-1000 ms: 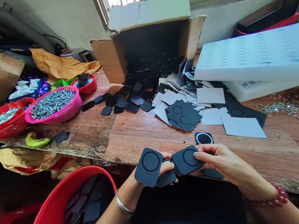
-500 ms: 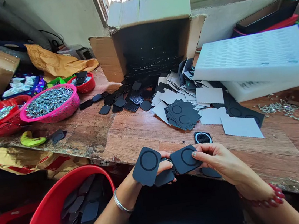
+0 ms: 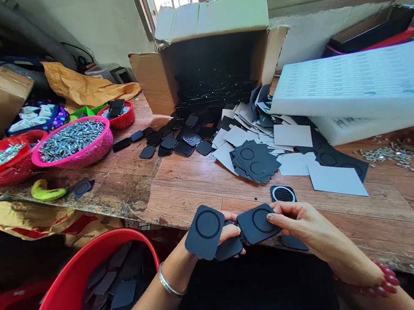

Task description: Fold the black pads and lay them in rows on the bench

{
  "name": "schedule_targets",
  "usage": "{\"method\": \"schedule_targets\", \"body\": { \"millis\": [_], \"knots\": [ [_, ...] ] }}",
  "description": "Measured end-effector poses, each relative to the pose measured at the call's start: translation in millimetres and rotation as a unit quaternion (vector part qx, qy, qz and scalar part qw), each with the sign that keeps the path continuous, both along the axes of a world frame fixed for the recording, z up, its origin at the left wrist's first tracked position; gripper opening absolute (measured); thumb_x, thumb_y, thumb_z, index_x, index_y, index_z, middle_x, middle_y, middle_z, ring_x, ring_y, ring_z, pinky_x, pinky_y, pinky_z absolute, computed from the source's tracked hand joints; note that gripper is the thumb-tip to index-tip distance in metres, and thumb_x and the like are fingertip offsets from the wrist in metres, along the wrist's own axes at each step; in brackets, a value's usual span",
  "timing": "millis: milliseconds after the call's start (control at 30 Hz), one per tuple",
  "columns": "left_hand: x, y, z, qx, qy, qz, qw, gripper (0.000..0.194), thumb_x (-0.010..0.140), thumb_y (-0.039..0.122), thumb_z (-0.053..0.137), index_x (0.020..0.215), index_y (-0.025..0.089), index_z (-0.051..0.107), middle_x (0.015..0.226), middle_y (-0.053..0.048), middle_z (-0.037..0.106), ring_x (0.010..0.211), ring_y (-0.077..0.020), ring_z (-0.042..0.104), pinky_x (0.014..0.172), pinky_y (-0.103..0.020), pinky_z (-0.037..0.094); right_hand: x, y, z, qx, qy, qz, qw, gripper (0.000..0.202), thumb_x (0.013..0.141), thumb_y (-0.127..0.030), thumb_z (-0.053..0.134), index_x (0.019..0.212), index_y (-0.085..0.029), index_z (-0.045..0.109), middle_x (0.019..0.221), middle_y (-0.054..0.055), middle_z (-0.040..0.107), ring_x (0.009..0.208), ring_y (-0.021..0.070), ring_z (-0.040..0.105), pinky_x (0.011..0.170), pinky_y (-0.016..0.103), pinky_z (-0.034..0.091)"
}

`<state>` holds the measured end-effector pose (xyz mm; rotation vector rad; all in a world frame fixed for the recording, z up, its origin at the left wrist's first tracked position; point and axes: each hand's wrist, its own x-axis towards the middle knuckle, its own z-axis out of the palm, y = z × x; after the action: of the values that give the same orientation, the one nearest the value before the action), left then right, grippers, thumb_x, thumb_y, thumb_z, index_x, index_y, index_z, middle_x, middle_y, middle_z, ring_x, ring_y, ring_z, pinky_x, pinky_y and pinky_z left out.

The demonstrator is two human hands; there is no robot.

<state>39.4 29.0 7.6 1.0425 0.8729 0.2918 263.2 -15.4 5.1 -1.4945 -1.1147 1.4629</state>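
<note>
My left hand is closed around a dark folding wireless charger, its thumb over the lower panel. A dark square sheet with a printed ring lies over the back of this hand near the wrist. My right hand pinches the right end of the charger's ringed panel, thumb on top and fingers behind. Both hands are just above the table's front edge. Close behind the right hand lies a black square piece with a pale ring, and a dark pad shows partly below it.
Loose white and dark sheets and dark panels lie before an open carton. White foam trays are at right. At left are a pink basket of metal parts and a banana. A red tub holds dark pieces.
The whole view has shifted slightly down and right. Both hands keep the same hold on the charger, and the ringed sheet stays on my left hand.
</note>
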Motion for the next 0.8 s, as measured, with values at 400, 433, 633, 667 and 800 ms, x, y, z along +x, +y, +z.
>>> {"method": "schedule_targets", "body": {
  "millis": [400,433,633,667,800],
  "knots": [
    [0,-3,-2.5,0.054,0.042,0.016,0.998,0.023,0.078,0.042,0.069,0.090,0.022,0.072,0.072,-0.002,0.071,0.063,-0.0192,0.068,0.054,-0.026,0.053,-3,2,5.6,0.026,-0.039,0.007,0.999,0.051,0.067,-0.064,0.073,0.055,-0.020,0.050,0.069,0.002,0.056,0.061,0.0130,0.044,0.055,0.026,0.038],
    [0,-3,-2.0,0.061,0.046,0.018,0.997,0.023,0.079,0.042,0.068,0.090,0.022,0.072,0.073,-0.003,0.072,0.063,-0.0193,0.068,0.054,-0.026,0.053,-3,3,5.7,0.031,-0.041,0.005,0.999,0.051,0.068,-0.064,0.073,0.055,-0.020,0.050,0.071,0.003,0.057,0.063,0.0139,0.046,0.057,0.027,0.039],
    [3,-6,6.6,0.085,0.072,0.032,0.993,0.023,0.080,0.039,0.063,0.087,0.018,0.071,0.072,-0.003,0.069,0.060,-0.0190,0.067,0.054,-0.026,0.052,-4,1,4.4,0.087,-0.090,-0.002,0.992,0.041,0.075,-0.054,0.068,0.055,-0.020,0.055,0.079,0.006,0.064,0.081,0.0214,0.058,0.071,0.030,0.046],
    [4,-6,7.7,0.095,0.073,0.037,0.992,0.023,0.079,0.038,0.063,0.087,0.018,0.071,0.073,-0.003,0.069,0.062,-0.0186,0.067,0.055,-0.026,0.052,-4,0,3.9,0.098,-0.103,-0.006,0.990,0.038,0.076,-0.051,0.067,0.056,-0.021,0.056,0.080,0.007,0.064,0.085,0.0229,0.059,0.073,0.031,0.046],
    [6,-8,11.7,0.145,0.069,0.056,0.985,0.024,0.078,0.039,0.064,0.087,0.017,0.071,0.080,-0.004,0.070,0.067,-0.0170,0.065,0.061,-0.025,0.052,-6,-4,0.8,0.122,-0.149,-0.024,0.981,0.029,0.079,-0.042,0.065,0.060,-0.020,0.061,0.091,0.010,0.066,0.095,0.0258,0.061,0.069,0.030,0.046]
  ]
}}
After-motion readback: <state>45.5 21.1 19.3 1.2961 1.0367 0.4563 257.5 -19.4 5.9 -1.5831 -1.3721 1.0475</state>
